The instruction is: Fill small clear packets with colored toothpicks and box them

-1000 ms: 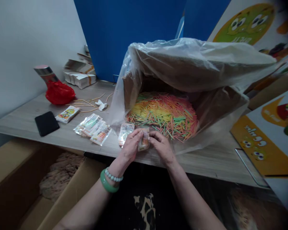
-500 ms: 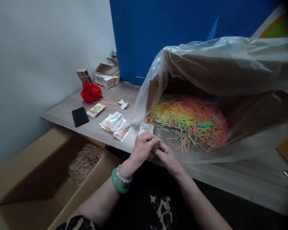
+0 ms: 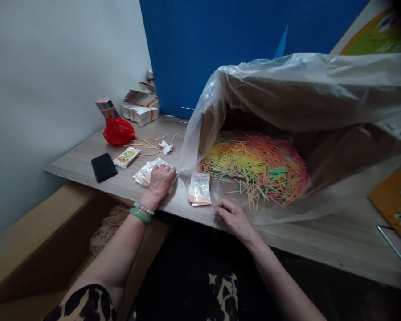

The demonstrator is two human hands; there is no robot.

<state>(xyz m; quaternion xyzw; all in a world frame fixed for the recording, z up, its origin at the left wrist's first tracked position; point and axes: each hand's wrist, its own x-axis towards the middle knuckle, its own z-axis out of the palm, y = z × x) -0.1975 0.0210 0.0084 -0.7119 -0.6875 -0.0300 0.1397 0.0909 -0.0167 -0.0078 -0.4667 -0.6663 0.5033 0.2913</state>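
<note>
1. Both hands had parted since the earlier frame; the sealed packet (image 3: 199, 194) lay on the bench (image 3: 321, 232), at 6 o'clock of the sticks (image 3: 254, 165).
2. Left hand (image 3: 160, 179) pressed flat, fingers spread, on the clear packets (image 3: 146, 171).
3. Right hand (image 3: 232, 216) rested loosely curled, holding nothing, at 4 o'clock of the sealed packet.

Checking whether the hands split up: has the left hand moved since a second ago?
Yes. The left hand moved left, away from the lined box, onto the clear packets.
</note>
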